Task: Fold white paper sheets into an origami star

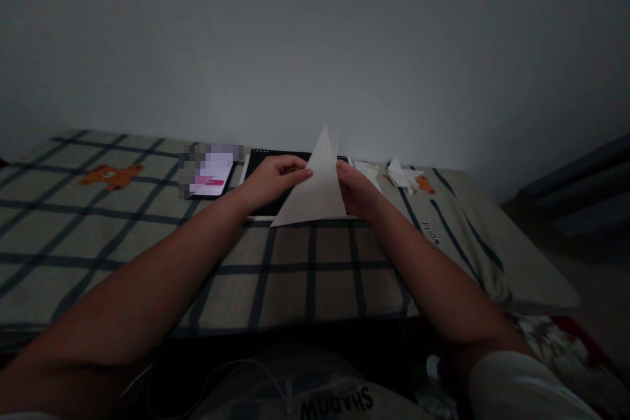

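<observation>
Fingers of left hand point(273, 177) and right hand point(357, 189) pinch the triangular paper point(315, 190) at both edges above the bed point(305, 275); folding underway; next crease demands aligned edges.

Left hand point(273, 178): forearm extended forward, fingers curled, thumb and fingertips pinched together. Right hand point(358, 191): forearm extended inward from the right, fingers closed in a pinch. Hands near, facing each other.
</observation>
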`<state>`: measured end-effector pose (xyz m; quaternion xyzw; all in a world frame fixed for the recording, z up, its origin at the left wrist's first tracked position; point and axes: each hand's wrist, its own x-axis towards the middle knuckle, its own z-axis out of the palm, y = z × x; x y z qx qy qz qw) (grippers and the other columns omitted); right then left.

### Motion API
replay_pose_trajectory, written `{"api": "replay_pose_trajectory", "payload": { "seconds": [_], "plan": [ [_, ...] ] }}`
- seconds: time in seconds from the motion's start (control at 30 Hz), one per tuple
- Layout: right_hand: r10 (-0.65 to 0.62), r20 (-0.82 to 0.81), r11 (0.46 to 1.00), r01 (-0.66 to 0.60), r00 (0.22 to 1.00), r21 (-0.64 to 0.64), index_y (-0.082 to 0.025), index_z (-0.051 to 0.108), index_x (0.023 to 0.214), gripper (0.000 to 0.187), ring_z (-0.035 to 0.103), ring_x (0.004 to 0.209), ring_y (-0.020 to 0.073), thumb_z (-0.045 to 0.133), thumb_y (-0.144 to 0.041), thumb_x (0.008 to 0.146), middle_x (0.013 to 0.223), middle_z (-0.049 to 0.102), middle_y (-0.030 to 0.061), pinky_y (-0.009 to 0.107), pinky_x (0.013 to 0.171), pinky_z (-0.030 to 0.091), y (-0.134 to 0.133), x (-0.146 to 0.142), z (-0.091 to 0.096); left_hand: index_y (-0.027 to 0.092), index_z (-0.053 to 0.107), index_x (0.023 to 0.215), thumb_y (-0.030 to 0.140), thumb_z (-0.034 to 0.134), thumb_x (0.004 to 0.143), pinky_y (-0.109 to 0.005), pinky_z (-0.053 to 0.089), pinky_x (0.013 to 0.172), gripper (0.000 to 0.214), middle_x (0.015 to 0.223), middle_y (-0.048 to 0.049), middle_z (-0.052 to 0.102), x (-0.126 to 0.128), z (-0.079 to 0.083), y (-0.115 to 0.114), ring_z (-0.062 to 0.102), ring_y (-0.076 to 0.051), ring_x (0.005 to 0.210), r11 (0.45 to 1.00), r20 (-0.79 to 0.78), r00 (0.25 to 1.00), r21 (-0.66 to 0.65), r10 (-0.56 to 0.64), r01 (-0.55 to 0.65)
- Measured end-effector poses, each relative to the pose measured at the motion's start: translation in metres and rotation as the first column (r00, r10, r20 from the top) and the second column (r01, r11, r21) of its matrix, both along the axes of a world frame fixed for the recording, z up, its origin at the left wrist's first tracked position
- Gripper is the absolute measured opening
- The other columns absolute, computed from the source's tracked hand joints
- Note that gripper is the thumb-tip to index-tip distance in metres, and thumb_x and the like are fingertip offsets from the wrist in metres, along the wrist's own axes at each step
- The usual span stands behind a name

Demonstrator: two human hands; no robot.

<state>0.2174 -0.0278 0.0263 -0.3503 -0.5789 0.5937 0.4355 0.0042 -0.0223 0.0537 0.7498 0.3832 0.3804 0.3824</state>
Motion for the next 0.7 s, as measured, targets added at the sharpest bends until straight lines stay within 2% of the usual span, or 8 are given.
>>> {"api": "replay_pose_trajectory", "payload": {
  "seconds": [0.17,0.3,0.4,0.47,0.53,0.6,0.7],
  "plan": [
    [-0.060,-0.035,0.998,0.060,0.998,-0.004,-0.024,0.053,0.096,0.034,0.064,0.082,0.0207,0.058,-0.053,0.079,0.089,0.066,0.0037,0.035,0.074,0.052,0.007,0.005,-0.002,0.020,0.066,0.079,0.049,0.067,0.075,-0.032,0.049,0.065,0.030,0.072,-0.0008,0.066,-0.007,0.005,0.000,0.062,-0.018,0.069,0.979,-0.025,0.998,-0.200,-0.049,0.043],
    [-0.058,-0.029,0.998,0.058,0.998,-0.012,-0.024,0.054,0.097,0.040,0.064,0.084,0.0211,0.057,-0.061,0.081,0.089,0.066,0.0042,0.036,0.074,0.052,0.009,0.005,-0.005,0.023,0.064,0.070,0.046,0.066,0.075,-0.031,0.048,0.065,0.023,0.068,0.0006,0.064,-0.015,-0.003,0.010,0.061,-0.018,0.068,0.977,-0.168,0.978,-0.191,-0.127,0.095],
    [-0.096,0.034,0.995,0.096,0.995,0.004,-0.022,0.055,0.092,0.042,0.061,0.079,0.0191,0.069,-0.057,0.073,0.085,0.064,0.0024,0.035,0.072,0.050,0.009,0.002,-0.007,0.023,0.062,0.067,0.044,0.064,0.076,-0.031,0.049,0.066,0.023,0.068,0.0006,0.064,-0.018,-0.008,0.016,0.062,-0.018,0.070,0.964,-0.244,0.945,-0.203,-0.218,0.170],
    [-0.112,0.069,0.994,0.112,0.991,-0.003,-0.021,0.055,0.088,0.041,0.059,0.074,0.0166,0.075,-0.052,0.070,0.081,0.061,0.0003,0.033,0.069,0.048,0.008,0.000,-0.008,0.023,0.066,0.073,0.044,0.061,0.077,-0.032,0.050,0.072,0.022,0.076,-0.0004,0.069,-0.017,-0.010,0.017,0.065,-0.020,0.078,0.961,-0.252,0.936,-0.187,-0.247,0.204],
    [-0.124,0.088,0.992,0.124,0.988,0.003,-0.020,0.056,0.085,0.039,0.057,0.071,0.0146,0.076,-0.049,0.068,0.078,0.059,-0.0011,0.030,0.065,0.046,0.007,-0.002,-0.009,0.023,0.070,0.087,0.046,0.058,0.081,-0.034,0.052,0.079,0.027,0.090,-0.0023,0.072,-0.013,-0.011,0.016,0.066,-0.021,0.088,0.974,-0.208,0.956,-0.138,-0.208,0.182],
    [-0.131,0.102,0.991,0.130,0.986,0.016,-0.019,0.058,0.083,0.038,0.056,0.069,0.0138,0.078,-0.047,0.067,0.077,0.059,-0.0013,0.029,0.063,0.044,0.006,-0.003,-0.010,0.022,0.070,0.099,0.050,0.055,0.084,-0.035,0.052,0.080,0.035,0.098,-0.0048,0.073,-0.008,-0.013,0.014,0.066,-0.022,0.092,0.987,-0.124,0.984,-0.115,-0.126,0.112],
    [-0.130,0.133,0.991,0.122,0.983,0.061,-0.019,0.061,0.083,0.037,0.055,0.069,0.0137,0.079,-0.047,0.066,0.076,0.060,-0.0012,0.028,0.062,0.042,0.005,-0.003,-0.012,0.020,0.069,0.098,0.052,0.057,0.084,-0.033,0.052,0.074,0.037,0.092,-0.0056,0.072,0.001,-0.016,0.010,0.065,-0.020,0.084,0.984,-0.006,0.999,-0.170,-0.053,0.051]
  ]
}}
